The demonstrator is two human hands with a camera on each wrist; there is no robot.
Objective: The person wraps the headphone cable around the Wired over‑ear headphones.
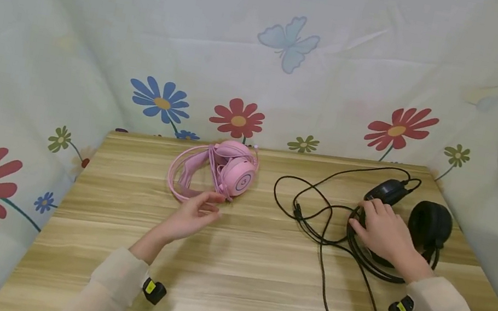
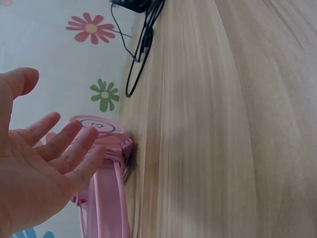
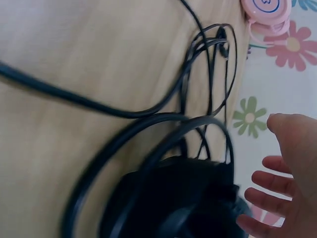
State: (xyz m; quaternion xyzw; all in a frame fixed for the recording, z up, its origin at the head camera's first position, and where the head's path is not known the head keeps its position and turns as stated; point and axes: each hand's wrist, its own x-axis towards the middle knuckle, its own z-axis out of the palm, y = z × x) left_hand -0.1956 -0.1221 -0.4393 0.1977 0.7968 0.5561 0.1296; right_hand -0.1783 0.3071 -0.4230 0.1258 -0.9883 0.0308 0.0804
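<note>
Pink headphones (image 1: 237,176), their cable wrapped around them, lie toward the back left of the table. My left hand (image 1: 190,217) is at their near side, palm turned inward and fingers loosely extended; in the left wrist view the fingers overlap the pink headband (image 2: 106,198) and nothing is in the palm. On the right lie black headphones (image 1: 430,226) with a long, loosely looped black cable (image 1: 324,296). Over their middle hovers my right hand (image 1: 386,230), its fingers spread and slightly bent, holding nothing in the right wrist view.
The wood-grain table (image 1: 231,286) carries both headphones. The black cable's loops spread across its right half toward the front. A white curtain (image 1: 204,14) printed with flowers and a butterfly stands behind and beside it. A small black device (image 1: 153,291) sits by each wrist.
</note>
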